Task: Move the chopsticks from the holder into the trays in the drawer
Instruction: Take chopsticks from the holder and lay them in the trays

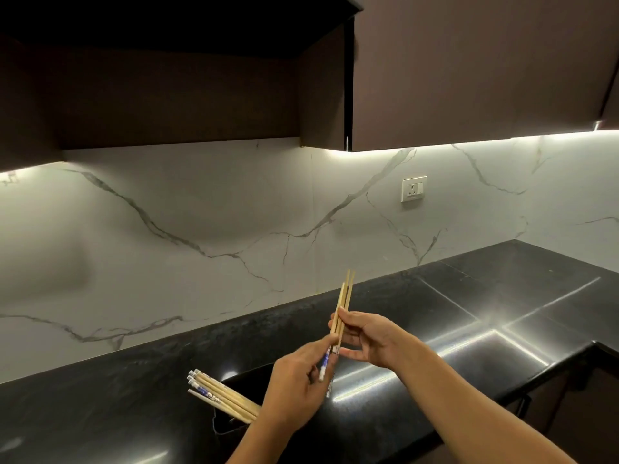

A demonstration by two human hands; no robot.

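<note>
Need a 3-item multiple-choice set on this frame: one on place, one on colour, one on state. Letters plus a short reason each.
1. Where are the chopsticks not yet picked up?
A. In the dark holder on the counter
B. In an open drawer
C. On the wall socket

2. What colour is the countertop?
A. White
B. Black
C. Wooden brown

3. How is the picked-up bundle held?
A. Lying flat on the counter
B. By one hand only
C. By both hands, tips up

Key:
1 A: the remaining chopsticks lean out of the holder.
2 B: the countertop is glossy black.
3 C: the left hand and right hand both grip the held chopsticks.
</note>
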